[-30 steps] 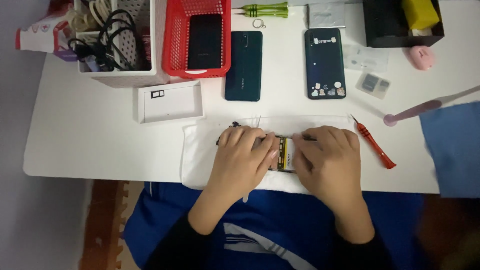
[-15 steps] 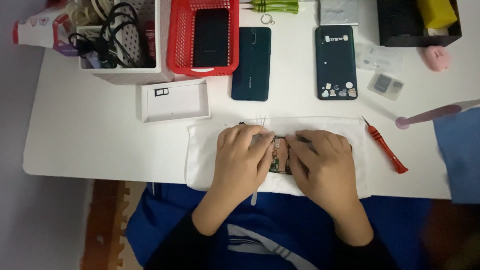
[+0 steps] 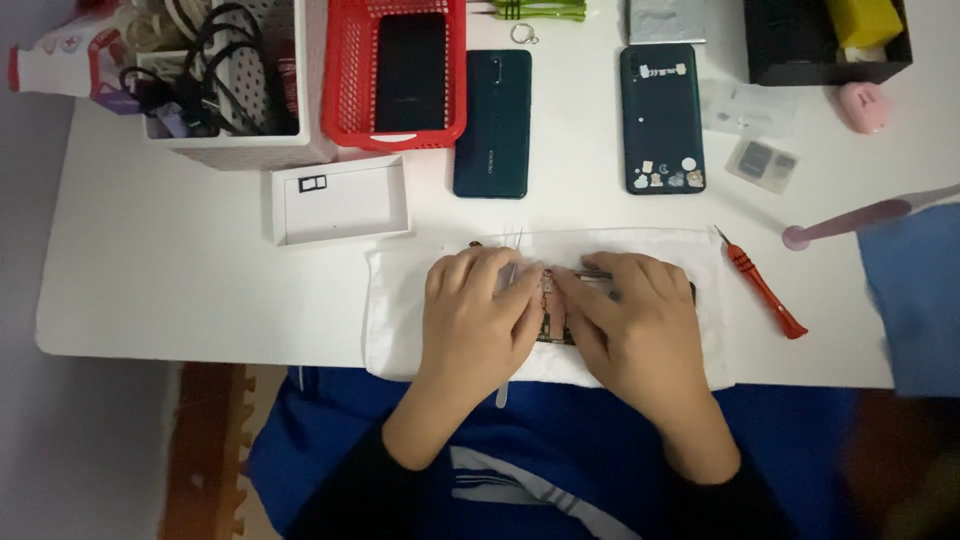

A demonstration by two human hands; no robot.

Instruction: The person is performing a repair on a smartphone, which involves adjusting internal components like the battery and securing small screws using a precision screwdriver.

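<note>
An opened phone (image 3: 556,322) with its insides showing lies on a white cloth (image 3: 398,300) at the near table edge. Both hands cover most of it. My left hand (image 3: 478,322) rests on its left half and grips a thin pale tool (image 3: 503,392); the tool's tip sticks out past the fingers and its end shows below the palm. My right hand (image 3: 640,330) lies over the right half and holds the phone down, fingertips meeting the left hand's at the middle. A thin dark metal piece (image 3: 592,273) shows by the right index finger.
A red-handled screwdriver (image 3: 762,290) lies right of the cloth. Behind are a white shallow tray (image 3: 340,200), two dark phones (image 3: 492,122) (image 3: 661,118), a red basket (image 3: 345,70) holding a phone, a white bin of cables (image 3: 215,80), a black box (image 3: 825,40) and small packets (image 3: 760,160).
My hands have drawn closer together over the phone, so less of its insides shows. The view has shifted slightly; nothing else on the table has moved.
</note>
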